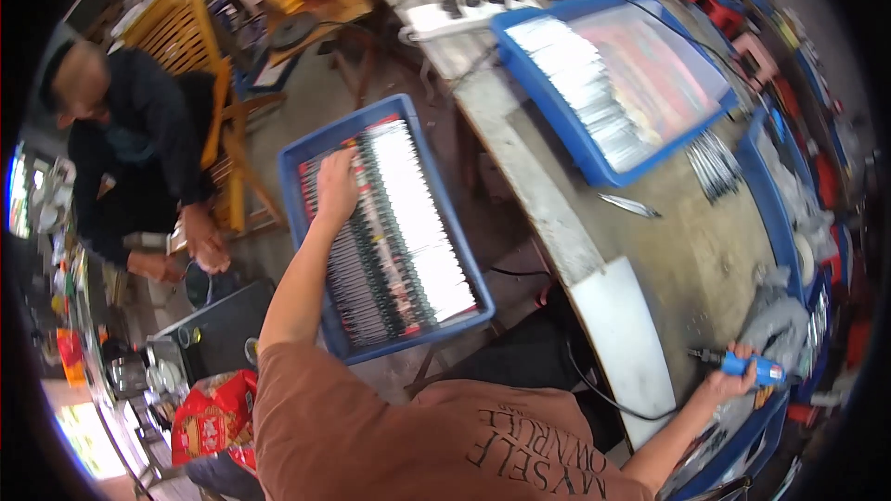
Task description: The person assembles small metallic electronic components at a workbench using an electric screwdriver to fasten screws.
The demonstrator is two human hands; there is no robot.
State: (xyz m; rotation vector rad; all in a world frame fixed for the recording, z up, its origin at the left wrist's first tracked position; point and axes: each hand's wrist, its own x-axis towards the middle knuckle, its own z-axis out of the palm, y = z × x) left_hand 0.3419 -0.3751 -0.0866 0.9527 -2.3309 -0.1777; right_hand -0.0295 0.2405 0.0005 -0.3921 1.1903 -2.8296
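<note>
At the left, a blue tray (478,308) holds tight rows of slim pieces (408,213), white and shiny on one side, dark and red on the other. Over its far left part is my left hand (339,186), its fingers curled down among the pieces; what they pinch is hidden. My right hand (733,380), at the right edge of the worktable, is wrapped around a blue electric screwdriver (763,371) with a black tip pointing left. A single silver blade-like piece (631,205) lies on the table, near a small pile of similar silver pieces (714,165).
On the worktable (603,246) stands another blue tray (594,167) of silver pieces and pinkish sheets. A white board (626,343) lies along the near edge. Behind are a power strip (469,14) and cables. A seated person (139,139) works at the left, beside a wooden chair (176,23).
</note>
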